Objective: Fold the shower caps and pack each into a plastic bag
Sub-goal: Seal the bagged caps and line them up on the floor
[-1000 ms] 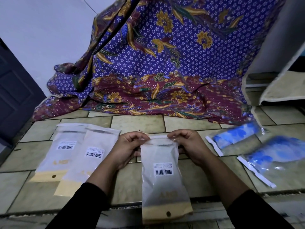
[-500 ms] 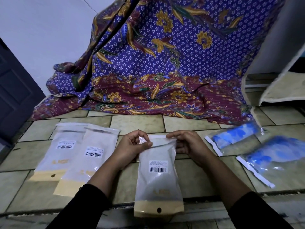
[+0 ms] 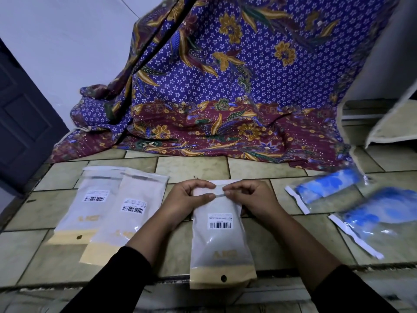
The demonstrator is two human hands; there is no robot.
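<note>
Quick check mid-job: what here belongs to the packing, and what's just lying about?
Job: left hand, right hand, held bag, far-left frosted bag, next frosted bag, upper blue-filled bag, lower blue-filled bag.
Lying about: batik cloth, dark door, beige mat.

2 long black sleeves [image 3: 121, 281]; bare left hand [image 3: 187, 198], right hand [image 3: 251, 199].

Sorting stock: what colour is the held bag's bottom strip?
Tan strip on the plastic bag; head view.

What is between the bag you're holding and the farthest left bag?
Head view: another frosted bag lies there, overlapping the far-left bag; the left hand, pinching the held bag, reaches across.
</note>
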